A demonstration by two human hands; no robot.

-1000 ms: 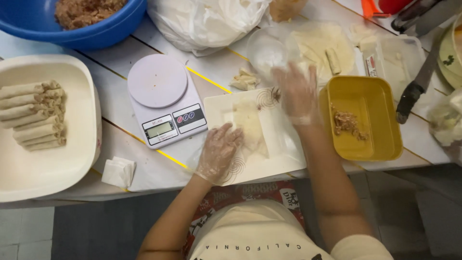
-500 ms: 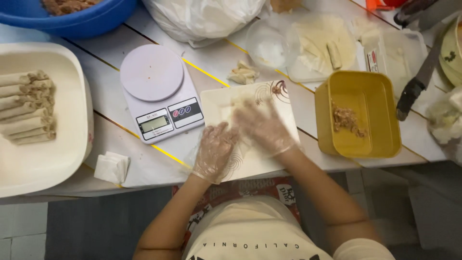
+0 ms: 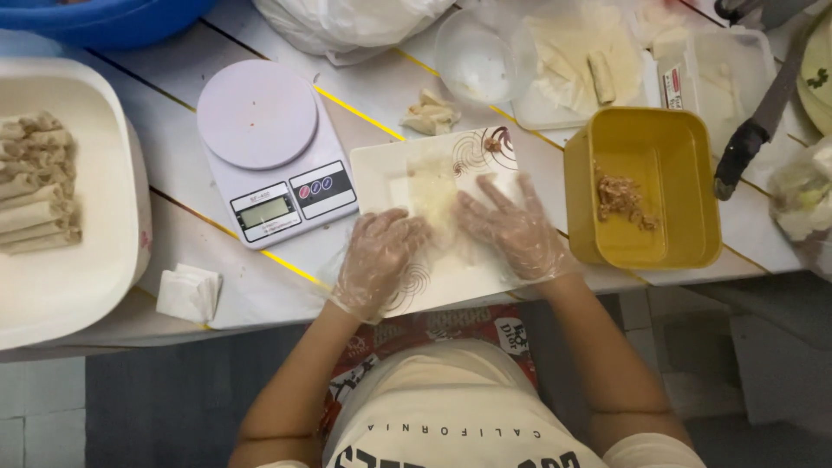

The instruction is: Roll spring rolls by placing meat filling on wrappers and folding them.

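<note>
Wrapper (image 3: 433,195) lies flat on the white plate (image 3: 381,169). Left hand (image 3: 377,260) and right hand (image 3: 511,230), gloved, press it with fingers spread, grasping nothing. Scale (image 3: 269,147) stands just beside.

Pale wrapper (image 3: 431,192) on white plate (image 3: 381,173) with brown swirls. Yellow tub (image 3: 646,130). White scale (image 3: 269,147). Blue bowl (image 3: 104,19). Clear gloves on hands (image 3: 446,238).

A thin, pale wrapper (image 3: 431,192) lies flat on a white square plate (image 3: 381,169) with brown swirls. It looks soft and see-through. Its near end is partly rolled up. The plate sits at the near edge of the table, right of the scale.
</note>
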